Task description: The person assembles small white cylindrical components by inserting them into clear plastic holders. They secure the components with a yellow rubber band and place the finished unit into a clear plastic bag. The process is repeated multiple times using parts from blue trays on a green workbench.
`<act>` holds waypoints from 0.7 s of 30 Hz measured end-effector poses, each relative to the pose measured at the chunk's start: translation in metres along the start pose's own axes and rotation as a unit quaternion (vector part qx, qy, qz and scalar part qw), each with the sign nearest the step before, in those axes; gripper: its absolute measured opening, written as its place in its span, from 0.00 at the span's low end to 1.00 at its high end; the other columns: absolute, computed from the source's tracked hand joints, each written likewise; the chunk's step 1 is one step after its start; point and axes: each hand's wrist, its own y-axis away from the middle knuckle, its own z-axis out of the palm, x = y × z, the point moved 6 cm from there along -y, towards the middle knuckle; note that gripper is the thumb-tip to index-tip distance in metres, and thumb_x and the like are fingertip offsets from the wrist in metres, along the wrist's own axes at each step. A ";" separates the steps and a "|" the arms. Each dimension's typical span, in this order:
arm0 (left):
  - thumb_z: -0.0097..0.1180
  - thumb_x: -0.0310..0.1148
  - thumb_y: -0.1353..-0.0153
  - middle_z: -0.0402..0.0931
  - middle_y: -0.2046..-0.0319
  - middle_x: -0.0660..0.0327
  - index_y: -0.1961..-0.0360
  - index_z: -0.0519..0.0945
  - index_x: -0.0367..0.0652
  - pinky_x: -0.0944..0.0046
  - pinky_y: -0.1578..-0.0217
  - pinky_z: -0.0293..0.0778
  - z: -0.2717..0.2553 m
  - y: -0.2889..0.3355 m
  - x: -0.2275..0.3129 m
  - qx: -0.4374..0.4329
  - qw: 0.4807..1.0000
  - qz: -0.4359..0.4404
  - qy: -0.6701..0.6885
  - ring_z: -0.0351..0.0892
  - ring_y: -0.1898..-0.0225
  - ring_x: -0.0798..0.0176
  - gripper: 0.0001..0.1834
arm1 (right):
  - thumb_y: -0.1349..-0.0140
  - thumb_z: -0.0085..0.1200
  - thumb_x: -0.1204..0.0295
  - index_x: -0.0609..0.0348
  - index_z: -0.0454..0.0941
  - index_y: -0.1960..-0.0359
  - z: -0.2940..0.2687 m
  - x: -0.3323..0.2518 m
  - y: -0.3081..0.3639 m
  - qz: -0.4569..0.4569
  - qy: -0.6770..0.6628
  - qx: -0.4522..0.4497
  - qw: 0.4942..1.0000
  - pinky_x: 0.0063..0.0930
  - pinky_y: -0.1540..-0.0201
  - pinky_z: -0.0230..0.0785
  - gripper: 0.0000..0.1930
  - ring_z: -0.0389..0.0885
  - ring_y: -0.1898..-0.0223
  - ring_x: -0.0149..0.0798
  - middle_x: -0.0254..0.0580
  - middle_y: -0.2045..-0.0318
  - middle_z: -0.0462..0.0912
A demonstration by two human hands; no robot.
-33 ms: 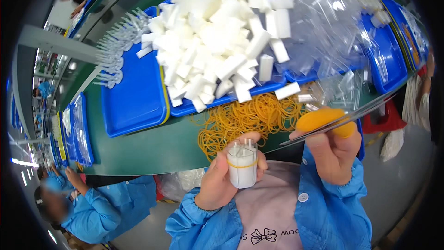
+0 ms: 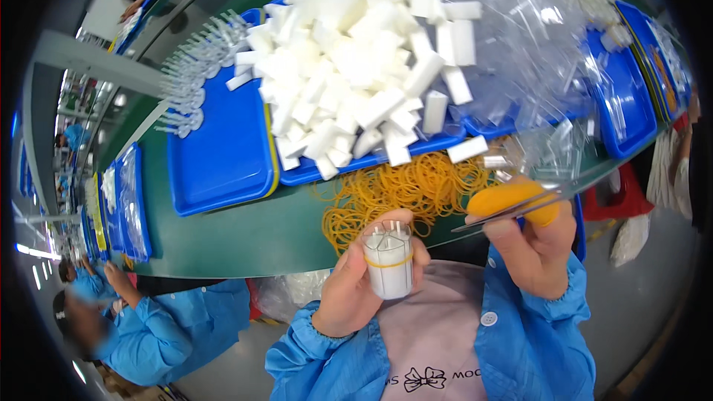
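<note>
The left hand (image 2: 356, 289) grips a banded white bundle (image 2: 388, 261) upright; the right hand (image 2: 536, 241), closed, pinches a clear strip (image 2: 542, 197) beside it.

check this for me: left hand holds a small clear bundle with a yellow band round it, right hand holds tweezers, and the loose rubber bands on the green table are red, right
Not quite. The head view shows the loose rubber bands on the green table are yellow-orange, not red. The rest stands: the left hand holds the small clear bundle with a yellow band, and the right hand holds tweezers.
</note>
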 end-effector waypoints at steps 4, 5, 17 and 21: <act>0.35 0.58 0.35 0.68 0.51 0.56 0.36 0.56 0.40 0.63 0.61 0.68 -0.010 0.006 0.021 0.075 0.996 0.050 0.011 0.71 0.58 0.60 0.36 | 0.57 0.61 0.75 0.54 0.82 0.63 0.020 -0.004 0.001 -0.083 0.253 -0.099 0.959 0.33 0.70 0.68 0.15 0.76 0.68 0.41 0.36 0.68 0.77; 0.35 0.57 0.34 0.67 0.51 0.56 0.36 0.56 0.40 0.63 0.62 0.68 -0.014 0.009 0.026 0.075 0.995 0.058 0.033 0.71 0.58 0.60 0.36 | 0.57 0.60 0.75 0.54 0.82 0.64 0.024 -0.004 0.003 -0.081 0.278 -0.115 0.950 0.33 0.71 0.67 0.14 0.76 0.69 0.41 0.35 0.69 0.76; 0.36 0.59 0.36 0.67 0.54 0.56 0.35 0.52 0.38 0.60 0.60 0.70 -0.023 0.021 0.041 0.090 0.991 0.079 0.052 0.69 0.57 0.59 0.40 | 0.55 0.56 0.73 0.60 0.80 0.70 0.044 0.006 0.024 -0.124 0.436 -0.187 0.871 0.32 0.69 0.63 0.09 0.73 0.70 0.38 0.36 0.71 0.74; 0.36 0.57 0.35 0.69 0.56 0.56 0.35 0.53 0.39 0.60 0.59 0.70 -0.027 0.020 0.036 0.076 0.993 0.056 0.066 0.70 0.55 0.59 0.37 | 0.55 0.58 0.72 0.60 0.77 0.74 0.046 0.016 0.022 -0.087 0.445 -0.193 0.870 0.34 0.68 0.63 0.07 0.73 0.69 0.40 0.39 0.72 0.72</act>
